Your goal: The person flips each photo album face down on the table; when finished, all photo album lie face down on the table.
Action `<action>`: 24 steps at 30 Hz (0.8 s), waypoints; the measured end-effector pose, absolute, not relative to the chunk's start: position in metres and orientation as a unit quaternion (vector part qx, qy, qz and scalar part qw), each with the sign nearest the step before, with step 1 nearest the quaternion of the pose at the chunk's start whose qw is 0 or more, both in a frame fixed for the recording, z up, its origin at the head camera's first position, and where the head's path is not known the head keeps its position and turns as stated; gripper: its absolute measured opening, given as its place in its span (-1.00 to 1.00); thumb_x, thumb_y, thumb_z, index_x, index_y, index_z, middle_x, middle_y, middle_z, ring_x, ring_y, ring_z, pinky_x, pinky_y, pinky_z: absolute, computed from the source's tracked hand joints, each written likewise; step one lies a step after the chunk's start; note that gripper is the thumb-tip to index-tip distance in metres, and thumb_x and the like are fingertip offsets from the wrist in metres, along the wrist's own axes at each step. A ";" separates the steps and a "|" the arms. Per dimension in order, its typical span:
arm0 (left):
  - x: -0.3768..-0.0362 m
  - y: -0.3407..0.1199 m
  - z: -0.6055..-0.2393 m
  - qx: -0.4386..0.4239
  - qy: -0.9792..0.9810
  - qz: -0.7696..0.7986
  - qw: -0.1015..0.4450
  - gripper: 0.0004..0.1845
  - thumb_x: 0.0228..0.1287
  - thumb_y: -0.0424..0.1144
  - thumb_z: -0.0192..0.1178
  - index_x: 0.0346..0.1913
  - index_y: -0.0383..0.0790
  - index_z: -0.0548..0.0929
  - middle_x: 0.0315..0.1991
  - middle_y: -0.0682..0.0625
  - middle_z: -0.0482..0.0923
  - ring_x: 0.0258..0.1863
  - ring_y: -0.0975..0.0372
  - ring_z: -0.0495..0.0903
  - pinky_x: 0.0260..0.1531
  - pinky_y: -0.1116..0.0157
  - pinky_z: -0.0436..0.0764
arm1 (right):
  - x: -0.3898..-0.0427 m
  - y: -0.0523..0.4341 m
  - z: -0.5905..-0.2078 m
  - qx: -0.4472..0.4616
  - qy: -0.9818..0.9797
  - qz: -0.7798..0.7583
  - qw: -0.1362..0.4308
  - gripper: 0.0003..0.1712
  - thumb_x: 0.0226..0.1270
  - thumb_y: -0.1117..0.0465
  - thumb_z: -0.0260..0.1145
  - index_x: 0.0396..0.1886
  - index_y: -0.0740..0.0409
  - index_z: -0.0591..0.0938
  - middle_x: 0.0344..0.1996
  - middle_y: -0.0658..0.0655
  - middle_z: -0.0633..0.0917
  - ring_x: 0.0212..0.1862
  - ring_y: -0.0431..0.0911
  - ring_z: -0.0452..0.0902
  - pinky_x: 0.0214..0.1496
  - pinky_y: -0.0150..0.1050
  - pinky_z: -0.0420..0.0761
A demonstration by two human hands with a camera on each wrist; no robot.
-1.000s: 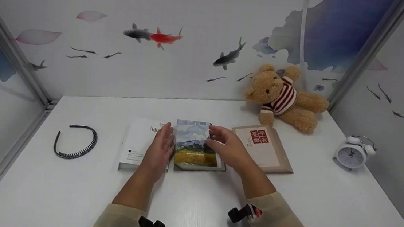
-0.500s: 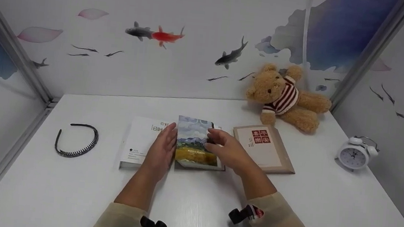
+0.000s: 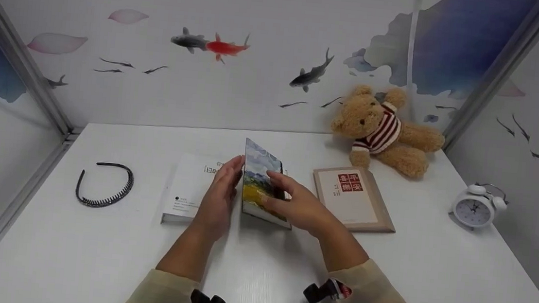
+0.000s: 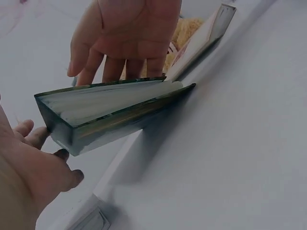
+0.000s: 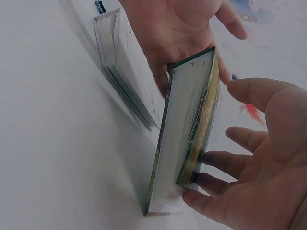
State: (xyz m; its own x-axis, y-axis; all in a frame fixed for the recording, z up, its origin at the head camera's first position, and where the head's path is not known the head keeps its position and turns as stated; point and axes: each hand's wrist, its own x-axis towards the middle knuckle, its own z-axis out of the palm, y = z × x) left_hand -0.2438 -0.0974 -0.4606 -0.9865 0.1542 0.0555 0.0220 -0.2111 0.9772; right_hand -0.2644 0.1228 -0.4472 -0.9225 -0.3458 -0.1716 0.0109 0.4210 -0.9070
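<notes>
A book with a painted landscape cover (image 3: pixel 259 185) stands tilted up on one long edge in the middle of the white table (image 3: pixel 94 253). My left hand (image 3: pixel 219 196) lies flat against its left side with straight fingers. My right hand (image 3: pixel 294 205) touches the cover from the right, fingertips on it, thumb clear. In the right wrist view the book (image 5: pixel 184 143) shows its page edges, with the right hand's fingers (image 5: pixel 216 165) at the cover and the left palm (image 5: pixel 182 28) behind. In the left wrist view the book (image 4: pixel 110 108) leans between both hands.
A white book (image 3: pixel 186 188) lies flat just left of the hands. A framed picture with red characters (image 3: pixel 353 198) lies to the right. A teddy bear (image 3: pixel 381 129) sits at the back right, a white alarm clock (image 3: pixel 474 208) far right, a black hairband (image 3: pixel 105 186) far left.
The landscape book lay flat a second ago; it has been tipped up onto its edge, cover facing right. Both hands stayed at its sides and closed in slightly.
</notes>
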 end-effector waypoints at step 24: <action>-0.233 -0.084 -0.443 0.151 0.591 0.790 0.070 -0.35 0.75 0.17 -0.40 0.71 0.01 0.13 0.74 0.07 0.10 0.76 0.21 0.07 0.74 0.01 0.15 | -0.258 0.123 -0.422 -0.129 0.698 -0.700 0.073 -0.30 0.60 0.12 0.34 0.64 -0.11 0.37 0.60 0.05 0.41 0.53 0.06 0.50 0.48 0.02 0.64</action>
State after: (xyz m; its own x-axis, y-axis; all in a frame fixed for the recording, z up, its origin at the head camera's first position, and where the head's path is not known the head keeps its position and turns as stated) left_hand -0.2331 -0.0835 -0.4434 -0.9447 0.2882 0.1563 0.0686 -0.2924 0.9538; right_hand -0.2576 0.1230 -0.4223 -0.9558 -0.2832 0.0792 -0.0782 -0.0148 -0.9968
